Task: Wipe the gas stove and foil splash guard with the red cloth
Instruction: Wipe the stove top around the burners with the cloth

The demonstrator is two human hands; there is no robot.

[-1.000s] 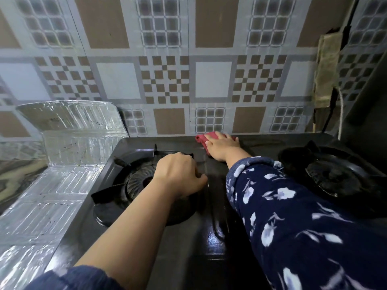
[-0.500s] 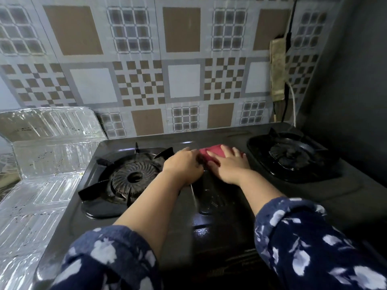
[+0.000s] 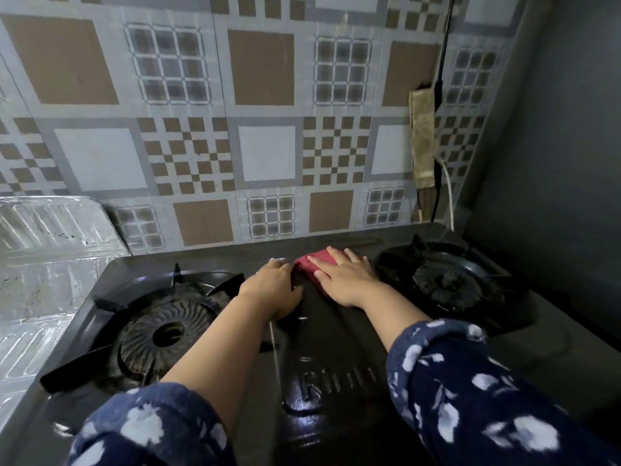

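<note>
Since half a second earlier, right hand (image 3: 346,279) slid the red cloth (image 3: 312,260) toward the right burner (image 3: 450,280), fingers flat on it. Left hand (image 3: 275,287) braced on the gas stove (image 3: 336,381), loosely curled, holding nothing. Foil splash guard (image 3: 50,237) probably remained unwiped.

A wall of grey, brown and white patterned square tiles (image 3: 265,153) rises behind. At its right end a grimy beige power strip (image 3: 422,139) hangs upright, with a black cable (image 3: 443,48) above and a white cord (image 3: 448,190) below. A plain dark grey wall (image 3: 554,146) stands at the right.
</note>
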